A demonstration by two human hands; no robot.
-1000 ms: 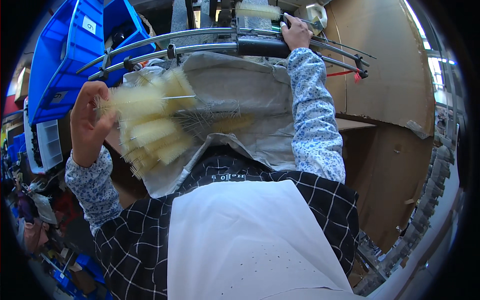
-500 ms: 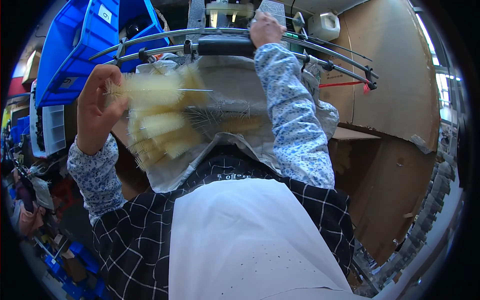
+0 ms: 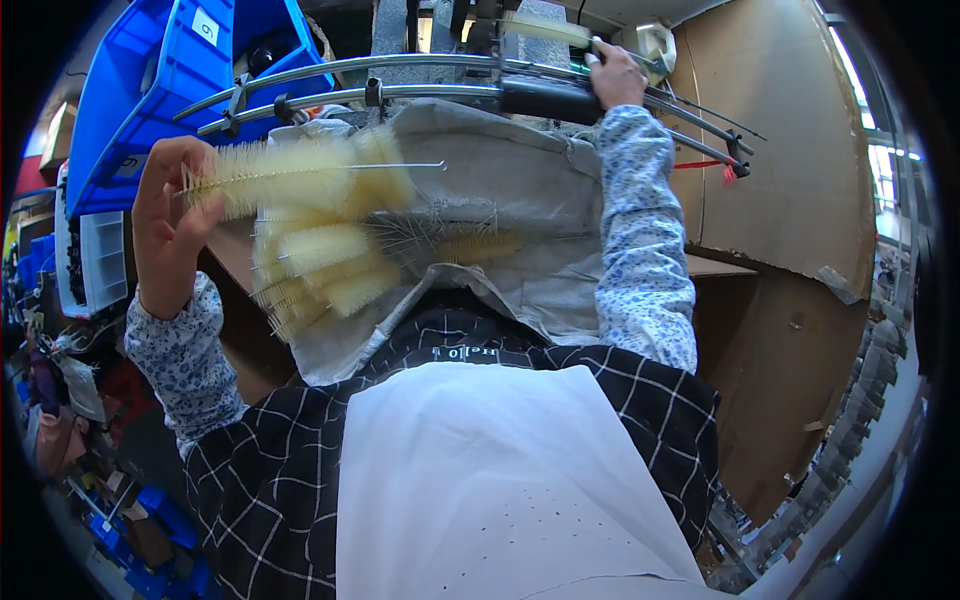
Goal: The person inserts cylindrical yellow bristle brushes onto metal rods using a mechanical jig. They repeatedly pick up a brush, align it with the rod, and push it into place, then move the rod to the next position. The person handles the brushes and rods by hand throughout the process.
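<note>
My left hand (image 3: 172,220) is pinched around the bristle end of a cream-coloured wire brush (image 3: 285,177). Its bare metal stem (image 3: 418,166) points right and ends in a small bent tip. Below it, a pile of similar brushes (image 3: 325,265) lies on a grey cloth (image 3: 520,175) in front of me, their wire stems fanned to the right. My right hand (image 3: 617,77) is closed on the right end of a sliding carriage with a black front piece (image 3: 550,98), which rides on two metal rails (image 3: 440,92). The fingertips are partly hidden there.
Blue bins (image 3: 160,95) stand at the far left beside the rails, with a clear plastic drawer unit (image 3: 100,255) below them. A large cardboard sheet (image 3: 780,130) rises on the right, next to an open cardboard box (image 3: 760,370). A red strip (image 3: 728,172) hangs at the right rail end.
My right hand and the carriage have slid to the right along the rails. My left hand has shifted slightly left with the brush, and the stem's bent tip now shows.
</note>
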